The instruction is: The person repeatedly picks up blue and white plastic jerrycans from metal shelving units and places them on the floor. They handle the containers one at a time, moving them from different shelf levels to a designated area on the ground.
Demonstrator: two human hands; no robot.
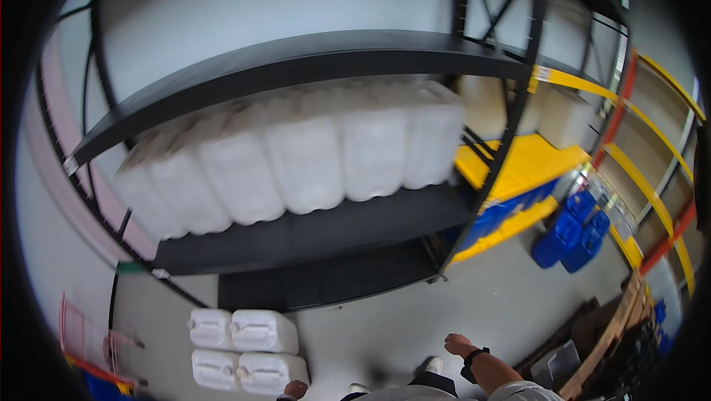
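Note:
My left hand (297, 389) is low in the view, beside the near right one of several white plastic jerrycans (265, 331) grouped on the floor. Its fingers are too small and blurred to make out, and I cannot tell whether it touches that jerrycan. Out over the bare floor, my right hand (458, 343) hangs with its fingers curled in and nothing visible in them. A dark band circles the right wrist. Ahead, a tight row of larger-looking white jerrycans (305, 160) stands upright on the middle level of a black shelf rack (333, 227).
Blue jerrycans (557, 239) stand on the floor at right, by a yellow shelf (518, 164). A pink-framed trolley (111, 349) is at the left. Wooden boards (601, 342) and dark clutter lie at lower right. Grey floor (370, 327) runs between.

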